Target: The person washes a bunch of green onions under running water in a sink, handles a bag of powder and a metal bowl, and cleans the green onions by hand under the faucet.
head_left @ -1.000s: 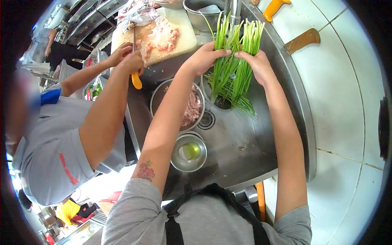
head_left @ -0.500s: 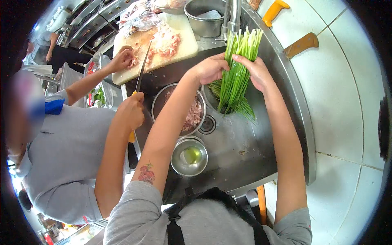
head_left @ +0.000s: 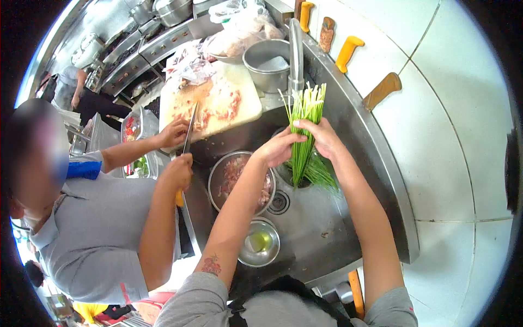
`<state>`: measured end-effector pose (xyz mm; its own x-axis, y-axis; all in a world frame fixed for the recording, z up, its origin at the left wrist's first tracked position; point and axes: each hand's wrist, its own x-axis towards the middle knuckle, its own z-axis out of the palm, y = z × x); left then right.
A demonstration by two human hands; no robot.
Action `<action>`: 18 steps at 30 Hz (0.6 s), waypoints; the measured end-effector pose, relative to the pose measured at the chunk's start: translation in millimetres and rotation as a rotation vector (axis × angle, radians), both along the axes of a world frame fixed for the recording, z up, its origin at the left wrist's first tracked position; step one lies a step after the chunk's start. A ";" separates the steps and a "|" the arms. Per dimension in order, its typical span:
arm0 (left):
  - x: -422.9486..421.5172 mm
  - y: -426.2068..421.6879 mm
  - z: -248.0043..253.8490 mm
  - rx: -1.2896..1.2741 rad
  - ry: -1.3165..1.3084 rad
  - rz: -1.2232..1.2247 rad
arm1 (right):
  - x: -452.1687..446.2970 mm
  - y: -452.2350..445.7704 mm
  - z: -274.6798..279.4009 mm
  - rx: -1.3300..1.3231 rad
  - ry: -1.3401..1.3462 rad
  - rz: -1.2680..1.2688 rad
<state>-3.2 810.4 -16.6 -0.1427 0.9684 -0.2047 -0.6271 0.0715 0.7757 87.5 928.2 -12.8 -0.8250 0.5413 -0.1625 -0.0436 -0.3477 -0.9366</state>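
A bunch of long green chives (head_left: 300,159), pale ends up, stands nearly upright over the sink. My left hand (head_left: 279,149) closes on the bunch from the left, and my right hand (head_left: 321,138) grips it from the right with the thumb across the front. More greens (head_left: 320,173) hang or lie just below, partly in a round metal container whose inside is mostly hidden. Beneath my left forearm is a metal bowl (head_left: 213,188) of cut raw meat (head_left: 233,173). A smaller bowl (head_left: 274,249) with yellow-green liquid is nearer me.
A co-worker on the left holds a knife (head_left: 190,128) over a white cutting board (head_left: 251,101) with raw meat. A metal pot (head_left: 267,76) and a faucet (head_left: 296,54) stand behind the chives. Knife handles (head_left: 348,53) line the tiled wall at right.
The view has shifted, so the whole scene sits lower in it. Both my hands still hold the chives, and the left has slid slightly across their front. The co-worker's hand is nearer the knife blade.
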 end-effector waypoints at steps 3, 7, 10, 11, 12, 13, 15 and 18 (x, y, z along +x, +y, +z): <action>-11.0 -8.6 -9.8 -0.116 0.118 -0.186 | 4.5 -2.1 0.0 -0.189 -0.030 0.124; -8.5 -7.3 -21.9 -0.077 0.249 -0.228 | 0.0 -3.9 3.1 -0.140 -0.079 0.229; -10.5 -1.1 -30.3 -0.110 0.264 -0.175 | -2.1 -8.5 -2.7 -0.064 0.025 0.185; -9.8 -2.4 -32.9 -0.124 0.273 -0.163 | 1.1 -9.3 -4.2 -0.018 -0.027 0.185; -8.0 -5.1 -27.2 -0.109 0.239 -0.114 | 1.2 -8.7 -4.6 0.032 -0.073 0.188; -8.1 -5.8 -30.9 -0.081 0.231 -0.115 | -1.8 -7.8 -4.1 0.088 -0.113 0.193; -9.2 -0.3 -34.3 -0.008 0.236 -0.118 | -3.3 -10.3 -1.2 0.007 -0.037 0.148; -8.5 0.8 -19.7 0.017 0.250 -0.147 | -6.8 -5.2 -9.8 -0.005 0.050 0.086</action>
